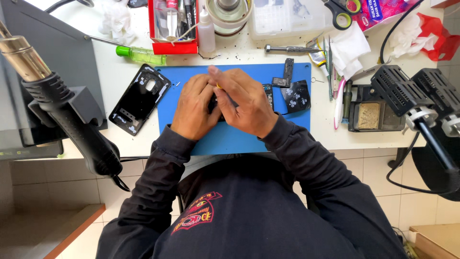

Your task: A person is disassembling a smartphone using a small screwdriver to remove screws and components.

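Both hands meet over a blue work mat [230,139] on a white bench. My left hand [194,108] grips a dark phone body [268,93], mostly hidden under the fingers. My right hand [244,103] lies over it, its fingertips pinching a small yellow tool [218,86] against the phone. A black phone back frame [140,98] lies just left of the mat. Small black phone parts [293,93] rest on the mat's right part.
A hot-air gun [62,110] hangs at the left. A green-handled screwdriver [139,54], a red tray [173,29] of tools, a small white bottle [206,32], scissors [341,12], tweezers [329,67] and tissues lie behind. A soldering stand [373,115] sits right.
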